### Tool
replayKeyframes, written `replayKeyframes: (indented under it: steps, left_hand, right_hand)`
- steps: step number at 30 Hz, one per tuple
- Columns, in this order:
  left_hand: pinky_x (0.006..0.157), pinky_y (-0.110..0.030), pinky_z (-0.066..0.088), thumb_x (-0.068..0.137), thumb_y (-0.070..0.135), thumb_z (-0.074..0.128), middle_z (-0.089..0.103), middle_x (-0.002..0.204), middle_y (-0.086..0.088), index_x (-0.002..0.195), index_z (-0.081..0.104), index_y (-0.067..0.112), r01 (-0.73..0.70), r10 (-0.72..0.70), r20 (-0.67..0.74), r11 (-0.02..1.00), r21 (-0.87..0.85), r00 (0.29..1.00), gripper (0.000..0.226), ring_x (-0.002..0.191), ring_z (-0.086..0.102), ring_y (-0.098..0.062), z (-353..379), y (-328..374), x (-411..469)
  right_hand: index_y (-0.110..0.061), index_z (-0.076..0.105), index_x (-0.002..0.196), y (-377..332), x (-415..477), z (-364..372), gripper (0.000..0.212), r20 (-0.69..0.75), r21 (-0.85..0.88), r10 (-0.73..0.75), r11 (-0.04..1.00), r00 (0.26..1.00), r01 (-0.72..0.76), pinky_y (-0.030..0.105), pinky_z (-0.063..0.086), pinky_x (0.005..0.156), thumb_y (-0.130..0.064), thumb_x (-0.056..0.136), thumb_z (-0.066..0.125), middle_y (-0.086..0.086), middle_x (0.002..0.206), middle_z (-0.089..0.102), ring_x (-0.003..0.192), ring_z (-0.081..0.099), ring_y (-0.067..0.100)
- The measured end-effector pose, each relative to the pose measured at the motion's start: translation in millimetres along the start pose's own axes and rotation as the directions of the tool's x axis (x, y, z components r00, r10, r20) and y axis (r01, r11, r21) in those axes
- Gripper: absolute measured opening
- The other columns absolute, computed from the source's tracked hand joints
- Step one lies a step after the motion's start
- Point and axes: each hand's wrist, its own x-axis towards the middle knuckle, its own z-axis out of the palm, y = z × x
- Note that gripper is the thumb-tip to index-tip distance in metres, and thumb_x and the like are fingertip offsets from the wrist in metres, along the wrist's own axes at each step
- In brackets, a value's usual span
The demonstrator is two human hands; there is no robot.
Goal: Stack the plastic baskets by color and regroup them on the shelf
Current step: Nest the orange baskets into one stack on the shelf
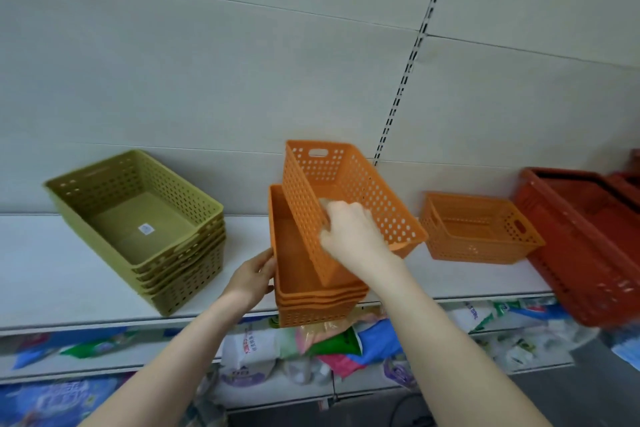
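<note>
A stack of orange baskets (pixel 311 305) sits at the front edge of the white shelf (pixel 52 270). My left hand (pixel 254 279) grips the stack's left wall. My right hand (pixel 351 236) holds a single orange basket (pixel 363 191) by its long side, tilted, with its near end resting in the top of the stack. A stack of olive-green baskets (pixel 145 229) stands to the left. One more orange basket (pixel 478 229) sits alone on the shelf to the right.
Dark red crates (pixel 581 246) fill the shelf's right end. A slotted upright (pixel 412 59) runs up the pale back wall. Below the shelf lie colourful packaged bags (pixel 277 347) on lower shelves.
</note>
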Motion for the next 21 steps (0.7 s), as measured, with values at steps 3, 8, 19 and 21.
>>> replayKeyframes:
  steps: [3, 8, 19, 21]
  left_hand:
    - [0.1, -0.043, 0.048, 0.104, 0.026, 0.037, 0.066, 0.106, 0.004, 0.137, 0.05, 0.022, 0.035, -0.033, 0.021, 0.995, -0.091, 0.999, 0.036, 0.108, 0.06, -0.021, -1.3, 1.3, -5.5]
    - [0.102, -0.045, 0.047, 0.103, 0.028, 0.041, 0.066, 0.106, 0.008, 0.139, 0.048, 0.024, 0.037, -0.033, 0.039, 0.993, -0.113, 0.999, 0.037, 0.111, 0.06, -0.019, -2.7, -2.0, -6.1]
    - [0.092, -0.036, 0.054, 0.101, 0.031, 0.046, 0.07, 0.117, 0.003, 0.128, 0.059, 0.028, 0.01, -0.005, 0.048, 0.995, -0.099, 0.999, 0.03, 0.111, 0.064, -0.018, -0.3, -10.3, -7.1]
    - [0.084, -0.029, 0.054, 0.102, 0.04, 0.039, 0.071, 0.108, 0.006, 0.122, 0.061, 0.027, 0.033, -0.028, 0.039, 0.989, -0.141, 0.999, 0.032, 0.105, 0.066, -0.015, 0.0, -5.9, -11.3]
  right_hand:
    - [-0.021, 0.057, 0.134, -7.9, 4.8, 20.6, 0.05, 0.152, 0.131, 0.068, 0.987, 0.986, -0.088, 0.043, 0.05, 0.097, -0.047, 0.092, 0.053, 0.014, 0.122, 0.067, 0.115, 0.061, 0.037]
    - [-0.017, 0.047, 0.144, 17.2, 20.9, 6.8, 0.059, -0.209, -0.056, 0.102, 0.992, 0.973, -0.116, 0.045, 0.041, 0.106, -0.048, 0.094, 0.052, 0.013, 0.134, 0.061, 0.133, 0.046, 0.034]
    - [-0.009, 0.06, 0.105, 58.3, 26.1, 10.3, 0.023, 0.045, -0.005, 0.314, 0.949, 0.948, -0.314, 0.031, 0.043, 0.071, -0.008, 0.087, 0.045, 0.019, 0.108, 0.067, 0.099, 0.063, 0.037]
    - [-0.011, 0.06, 0.108, 62.2, 27.8, 22.8, 0.026, 0.12, -0.049, 0.377, 0.926, 0.918, -0.374, 0.032, 0.046, 0.075, -0.01, 0.088, 0.045, 0.016, 0.11, 0.066, 0.1, 0.062, 0.035]
